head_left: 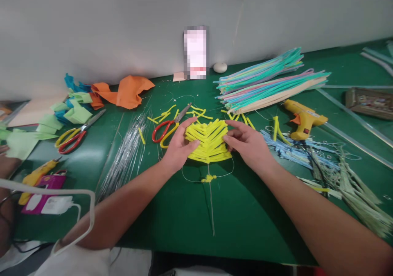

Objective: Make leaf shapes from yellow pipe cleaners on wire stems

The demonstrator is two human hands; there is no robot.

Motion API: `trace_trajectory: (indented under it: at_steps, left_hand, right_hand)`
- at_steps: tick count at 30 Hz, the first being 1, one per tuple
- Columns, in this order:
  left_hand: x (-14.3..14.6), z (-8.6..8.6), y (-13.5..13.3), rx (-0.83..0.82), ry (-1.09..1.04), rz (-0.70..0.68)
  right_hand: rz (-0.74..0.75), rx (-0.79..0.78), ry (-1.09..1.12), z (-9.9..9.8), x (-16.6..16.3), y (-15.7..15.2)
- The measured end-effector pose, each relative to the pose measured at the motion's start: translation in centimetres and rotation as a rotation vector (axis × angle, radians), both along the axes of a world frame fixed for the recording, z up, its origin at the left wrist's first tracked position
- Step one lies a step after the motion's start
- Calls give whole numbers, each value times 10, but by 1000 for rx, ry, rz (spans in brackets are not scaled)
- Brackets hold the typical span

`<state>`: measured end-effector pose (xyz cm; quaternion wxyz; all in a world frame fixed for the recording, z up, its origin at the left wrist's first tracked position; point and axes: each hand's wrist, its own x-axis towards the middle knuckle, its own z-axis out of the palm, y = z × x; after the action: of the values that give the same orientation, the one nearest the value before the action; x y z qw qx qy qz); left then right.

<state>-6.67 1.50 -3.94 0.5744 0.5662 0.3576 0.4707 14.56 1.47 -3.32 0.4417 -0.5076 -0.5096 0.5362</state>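
the yellow leaf-shaped piece (209, 142) is held just above the middle of the green table (172, 214), its ribbed face up and its wire stem (211, 206) pointing toward the person. the left hand (181, 145) is closed on the left edge, thumb on the face; the right hand (245, 143) pinches the right edge between thumb and fingers. gripping both sides probably keeps the strips level and the central seam in plain view. a small yellow knot (209, 178) sits on the stem, a thin wire looping out to either side. scissors (183, 112) lie just beyond the left hand among yellow offcuts (141, 136), presumably for easy reach. loose wires (125, 153) lie to the left, roughly aligned, likely so that single lengths draw out easily. fuzzy stems (273, 92) are bundled at the back right; a glue gun (305, 120) rests nearer, beyond the right hand. a phone (196, 53), its screen blurred, stands against the wall (123, 30), apparently propped for viewing.
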Motion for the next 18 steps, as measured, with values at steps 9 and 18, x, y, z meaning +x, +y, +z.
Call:
trace_trajectory:
  at_steps: [9, 18]
  left_hand:
    - [-2, -3, 0, 141, 267, 108]
    - [-1, 4, -6, 349, 728, 144]
  right_hand:
    - [-75, 78, -185, -3, 2, 2]
    - [-106, 163, -486, 0, 4, -3]
